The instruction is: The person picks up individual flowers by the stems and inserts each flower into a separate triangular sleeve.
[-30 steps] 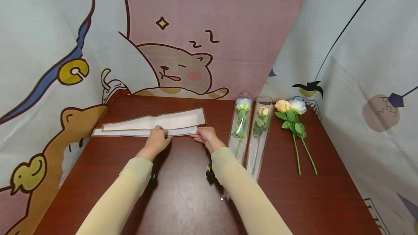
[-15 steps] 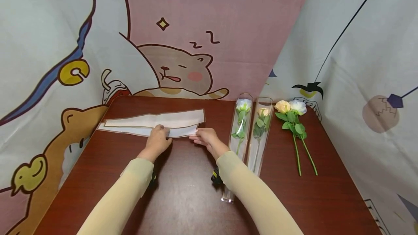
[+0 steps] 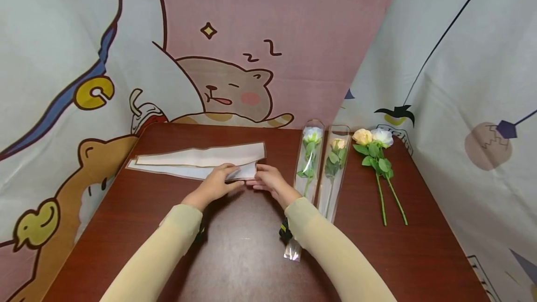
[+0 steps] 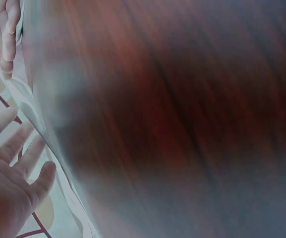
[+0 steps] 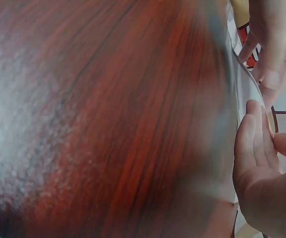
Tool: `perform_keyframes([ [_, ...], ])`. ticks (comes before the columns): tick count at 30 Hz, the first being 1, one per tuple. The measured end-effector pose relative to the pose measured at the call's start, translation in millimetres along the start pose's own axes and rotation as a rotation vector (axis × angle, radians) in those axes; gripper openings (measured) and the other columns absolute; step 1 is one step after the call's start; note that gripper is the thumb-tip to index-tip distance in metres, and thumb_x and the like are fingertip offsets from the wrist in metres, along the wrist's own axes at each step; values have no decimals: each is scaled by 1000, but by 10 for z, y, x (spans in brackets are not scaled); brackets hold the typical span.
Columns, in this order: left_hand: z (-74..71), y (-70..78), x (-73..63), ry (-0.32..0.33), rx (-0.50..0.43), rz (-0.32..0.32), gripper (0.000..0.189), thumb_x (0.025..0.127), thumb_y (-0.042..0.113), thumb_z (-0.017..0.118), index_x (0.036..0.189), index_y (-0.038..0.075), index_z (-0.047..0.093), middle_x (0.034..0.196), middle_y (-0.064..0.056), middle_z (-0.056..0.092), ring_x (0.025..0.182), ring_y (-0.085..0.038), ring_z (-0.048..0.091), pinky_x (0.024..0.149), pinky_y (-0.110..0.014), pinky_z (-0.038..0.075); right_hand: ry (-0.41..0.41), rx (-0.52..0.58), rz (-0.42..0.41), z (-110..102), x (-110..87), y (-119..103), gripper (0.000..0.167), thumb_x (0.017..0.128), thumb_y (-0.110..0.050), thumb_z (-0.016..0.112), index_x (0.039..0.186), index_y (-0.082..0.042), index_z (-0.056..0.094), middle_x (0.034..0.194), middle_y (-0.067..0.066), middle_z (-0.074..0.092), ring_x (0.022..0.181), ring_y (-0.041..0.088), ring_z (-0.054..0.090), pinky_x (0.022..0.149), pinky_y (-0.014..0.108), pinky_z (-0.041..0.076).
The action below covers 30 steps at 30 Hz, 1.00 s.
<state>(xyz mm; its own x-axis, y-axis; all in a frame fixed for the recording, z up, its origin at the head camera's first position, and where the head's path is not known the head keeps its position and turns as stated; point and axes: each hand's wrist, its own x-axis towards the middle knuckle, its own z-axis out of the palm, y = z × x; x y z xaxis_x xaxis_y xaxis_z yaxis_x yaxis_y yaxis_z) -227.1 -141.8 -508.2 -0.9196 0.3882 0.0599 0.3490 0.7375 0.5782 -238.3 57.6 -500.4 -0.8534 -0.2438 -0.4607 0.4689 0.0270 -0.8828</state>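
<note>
Two long, flat flower sleeves with white faces and brown edges lie overlapped on the table in the head view. The far flower sleeve (image 3: 201, 156) partly covers the near flower sleeve (image 3: 184, 170). My right hand (image 3: 274, 184) pinches the near sleeve's right end between thumb and fingers, as the right wrist view also shows. Just left of it, my left hand (image 3: 213, 186) is over the same end, its fingers (image 4: 29, 148) spread and fairly straight in the left wrist view. Whether its fingertips touch the sleeve is hard to tell.
Right of the hands lie two clear sleeves, one with a white rose (image 3: 312, 136), the other with a peach rose (image 3: 337, 144). Farther right are a loose peach rose (image 3: 363, 136) and a loose white rose (image 3: 382, 137). A printed cloth (image 3: 319, 27) hangs behind the table (image 3: 243, 255).
My left hand has slid right along the near sleeve, close to my right hand, and its fingers have spread. Both flat sleeves have shifted slightly right; the right hand moved a little right and nearer.
</note>
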Motion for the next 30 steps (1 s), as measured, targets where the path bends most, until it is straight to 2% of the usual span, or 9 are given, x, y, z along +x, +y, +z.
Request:
perform_keyframes([
  [5,63,67,31,32,-38,12,42,99,28,50,136,9,52,131,-13,56,123,-30,52,105,-47,40,-55,-67,-31,15,11,14,49,94,-11,50,142,-9,39,101,19,70,89,26,71,73,32,58],
  [9,93,116,38,37,-22,1,40,99,26,49,137,13,51,130,-11,57,122,-28,53,103,-46,42,-32,-129,-47,46,4,6,51,92,-20,54,141,-13,42,107,13,70,101,29,66,81,39,56],
  [13,119,148,37,40,-5,11,35,99,23,50,132,13,56,129,-12,58,121,-28,53,103,-45,42,-8,-42,-55,60,21,0,50,94,-28,45,139,-7,44,126,16,60,114,32,58,91,44,52],
  [16,142,157,36,50,10,29,32,98,21,52,128,11,60,127,-12,59,121,-29,53,104,-46,41,-12,74,-57,55,51,12,50,97,-25,34,140,0,40,136,20,50,120,34,54,96,45,49],
  [18,158,157,38,59,13,34,31,97,21,53,126,11,61,125,-12,60,120,-30,53,104,-45,41,-14,113,-60,52,67,30,49,99,-21,30,141,2,37,138,23,48,119,33,55,95,44,50],
  [22,185,154,47,92,1,52,30,95,20,58,123,10,63,122,-11,61,117,-28,54,103,-44,42,23,129,-56,59,63,63,43,100,-17,38,138,4,41,128,22,56,102,24,64,89,39,54],
  [25,191,162,52,121,-10,68,27,92,20,62,117,10,66,120,-9,60,115,-26,56,102,-42,43,55,131,-66,68,35,72,40,98,-16,45,132,6,45,107,15,66,85,16,66,79,32,56],
  [28,182,177,51,163,-7,94,25,90,22,66,112,11,68,118,-7,60,113,-23,57,100,-40,44,46,156,-74,76,3,63,38,97,-14,45,128,7,47,89,6,66,78,11,63,71,27,55],
  [30,170,194,46,192,3,109,24,89,23,66,111,12,68,117,-5,60,112,-22,57,99,-39,45,21,171,-73,79,-25,50,36,97,-14,43,126,7,48,84,2,65,77,10,63,69,25,54],
])
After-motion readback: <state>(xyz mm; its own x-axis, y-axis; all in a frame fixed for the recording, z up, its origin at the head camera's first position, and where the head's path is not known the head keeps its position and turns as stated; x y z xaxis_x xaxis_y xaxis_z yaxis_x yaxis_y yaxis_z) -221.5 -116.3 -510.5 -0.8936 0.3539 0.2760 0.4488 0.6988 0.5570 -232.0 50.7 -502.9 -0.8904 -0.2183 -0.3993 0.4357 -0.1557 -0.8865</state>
